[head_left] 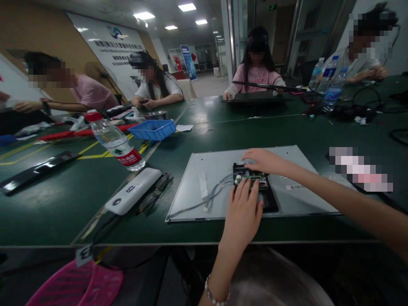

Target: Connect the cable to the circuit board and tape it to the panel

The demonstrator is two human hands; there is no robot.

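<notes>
- The circuit board (263, 181) sits in a black bracket (270, 203), on the middle part of the grey panel (299, 170), which lies flat on the counter (143, 231).
- Bracket axis: the longer direction appears to run from the far edge of the panel toward its near edge, slanting slightly right at the near end.
- Left hand (242, 208): palm down, fingers spread, fingertips on the board's near-left portion; no closed grip visible.
- Right hand (263, 161): reaches in from the panel's right, fingers bent over the bracket's far end. Whether it grips there cannot be told.
- Nearer hand: neither; both are at the assembly, left on the near side, right on the far side.
- Wires (219, 187): run from the board's left side toward the near-left corner of the panel.
- Blue basket (156, 132): beyond the panel, to its left; contents not discernible.
- Red-capped bottle (116, 142): left of the panel; clear, contents uncertain.
- Pink basket (105, 282): left of the panel, below counter level; contents not discernible.
</notes>
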